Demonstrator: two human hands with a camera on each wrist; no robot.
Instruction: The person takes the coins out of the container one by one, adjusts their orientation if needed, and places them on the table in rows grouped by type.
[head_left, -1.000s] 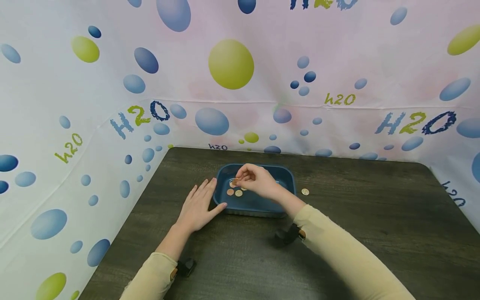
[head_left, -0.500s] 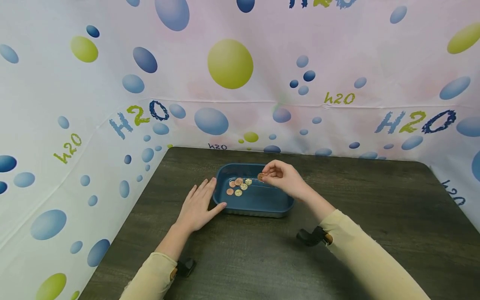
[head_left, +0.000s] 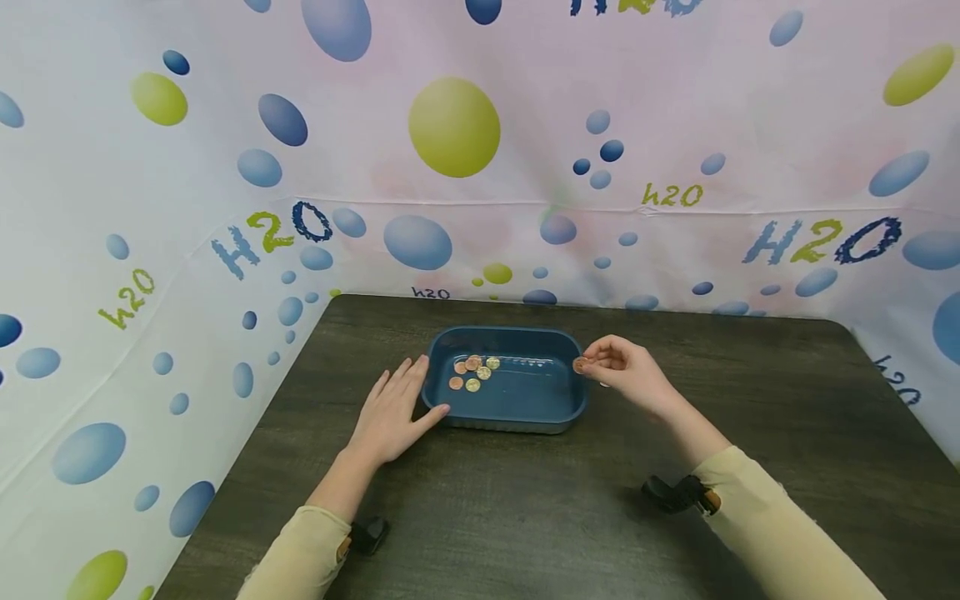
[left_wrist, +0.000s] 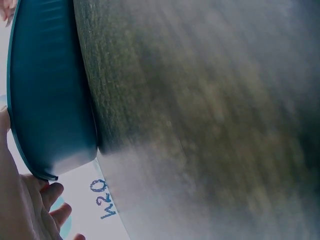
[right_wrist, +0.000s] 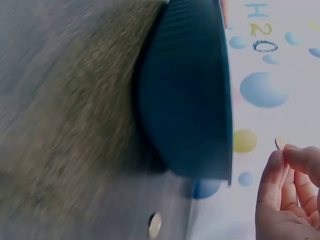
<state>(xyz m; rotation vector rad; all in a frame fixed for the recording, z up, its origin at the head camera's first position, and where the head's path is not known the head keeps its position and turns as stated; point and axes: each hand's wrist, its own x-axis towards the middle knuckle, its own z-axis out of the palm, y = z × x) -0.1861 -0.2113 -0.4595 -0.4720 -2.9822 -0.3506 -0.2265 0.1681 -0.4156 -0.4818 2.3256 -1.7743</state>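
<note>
A blue rectangular tray point(head_left: 528, 396) stands on the dark table, with several copper and gold-coloured coins point(head_left: 473, 363) lying in its left half. My left hand point(head_left: 392, 410) lies with straight, spread fingers against the tray's left end. Above the tray's right rim, my right hand point(head_left: 630, 375) pinches a copper coin point(head_left: 580, 365) between thumb and fingertips; the right wrist view shows that pinched coin point(right_wrist: 281, 143) edge-up. Another coin point(right_wrist: 155, 226) lies on the table just right of the tray. In the head view the right hand hides most of it.
The dark wood-look table point(head_left: 480, 517) carries the tray near its back edge. Behind and to the left hangs a white sheet point(head_left: 360, 125) printed with bubbles and H2O lettering. A black wrist camera point(head_left: 678, 493) sits on the right forearm, another point(head_left: 369, 535) on the left.
My right hand has moved right, from over the coins in the tray to its right rim, with the copper coin between its fingers. My left hand has stayed at the tray's left end.
</note>
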